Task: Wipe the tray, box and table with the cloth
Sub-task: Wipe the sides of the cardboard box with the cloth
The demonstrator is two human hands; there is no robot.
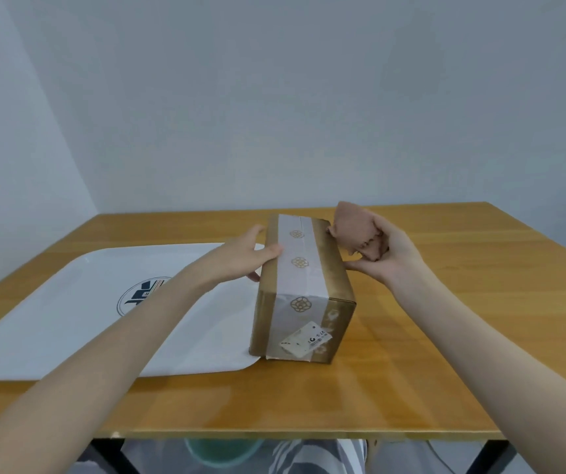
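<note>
Head view: left hand grips the box at its left side; right hand, at the box's far right corner, holds the bunched cloth. The box stands on the table, overlapping the tray to its left. Box wiping seems under way; the rest cannot be judged.

The brown cardboard box with white tape stands mid-table and blocks the centre. Its left side meets the right edge of the large white rectangular tray, which covers the left half. The left hand grips the box's left top edge. The right hand, holding a pinkish-brown cloth, occupies its far right corner. The bare orange-brown wooden table lies open to the right and along the near edge.
</note>
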